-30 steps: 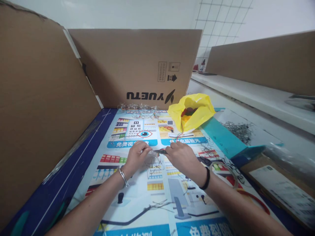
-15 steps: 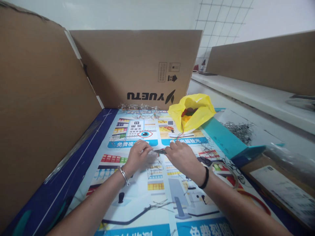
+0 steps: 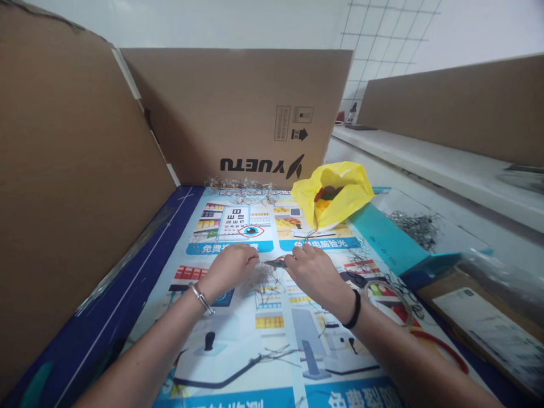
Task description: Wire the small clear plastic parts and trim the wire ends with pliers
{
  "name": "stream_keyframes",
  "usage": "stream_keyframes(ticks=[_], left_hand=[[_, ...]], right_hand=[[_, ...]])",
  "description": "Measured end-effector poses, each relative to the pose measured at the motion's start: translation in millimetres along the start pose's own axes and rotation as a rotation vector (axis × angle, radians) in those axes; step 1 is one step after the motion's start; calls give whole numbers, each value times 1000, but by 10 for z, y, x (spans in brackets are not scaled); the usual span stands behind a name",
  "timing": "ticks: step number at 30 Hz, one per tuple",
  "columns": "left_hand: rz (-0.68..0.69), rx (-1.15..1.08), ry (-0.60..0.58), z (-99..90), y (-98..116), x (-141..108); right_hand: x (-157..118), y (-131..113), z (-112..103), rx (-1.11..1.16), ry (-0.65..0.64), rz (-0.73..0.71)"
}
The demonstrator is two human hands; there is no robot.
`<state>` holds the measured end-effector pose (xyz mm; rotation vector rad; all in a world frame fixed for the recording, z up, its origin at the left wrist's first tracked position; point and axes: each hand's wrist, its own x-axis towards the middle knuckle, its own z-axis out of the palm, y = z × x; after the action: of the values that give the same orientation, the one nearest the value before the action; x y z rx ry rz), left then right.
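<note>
My right hand [image 3: 313, 276] is closed around a small pointed dark tool, its kind not clear, whose tip [image 3: 276, 263] points left toward my other hand. My left hand [image 3: 232, 266] is pinched closed, slightly apart from that tip; anything between its fingers is too thin or hidden to make out. A tangle of fine wire [image 3: 268, 281] lies on the printed sheet below and between the hands. Thin red and green wires [image 3: 313, 232] run from the yellow bag [image 3: 351, 195] down to my right hand.
Cardboard panels [image 3: 191, 113] wall the back and left. Wire scraps [image 3: 242, 185] lie along the back, more [image 3: 412, 226] beyond a teal box flap [image 3: 386, 238]. A roll of tape [image 3: 410, 306] and a labelled box [image 3: 476, 317] are at right. Dark wires [image 3: 276, 356] lie in front.
My left hand has drawn a little left, away from the tool's tip, and its wrist has shifted left. My right hand with the tool has stayed nearly in place.
</note>
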<state>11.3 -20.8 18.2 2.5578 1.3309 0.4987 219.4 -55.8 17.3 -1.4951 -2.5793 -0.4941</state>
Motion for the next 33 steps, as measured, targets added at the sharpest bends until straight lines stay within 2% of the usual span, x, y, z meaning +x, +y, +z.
stream_keyframes(ticks=[5, 13, 18, 24, 33], left_hand=[[9, 34, -32, -15, 58, -11], [16, 32, 85, 191, 11, -10], [-27, -37, 183, 275, 14, -14], [-45, -74, 203, 284, 71, 2], [-53, -306, 238, 314, 23, 13]], right_hand=[[0, -2, -9, -4, -2, -13], [-10, 25, -20, -32, 12, -20], [-9, 41, -19, -43, 27, -35], [-12, 45, 9, -44, 52, -41], [9, 52, -3, -29, 25, -31]])
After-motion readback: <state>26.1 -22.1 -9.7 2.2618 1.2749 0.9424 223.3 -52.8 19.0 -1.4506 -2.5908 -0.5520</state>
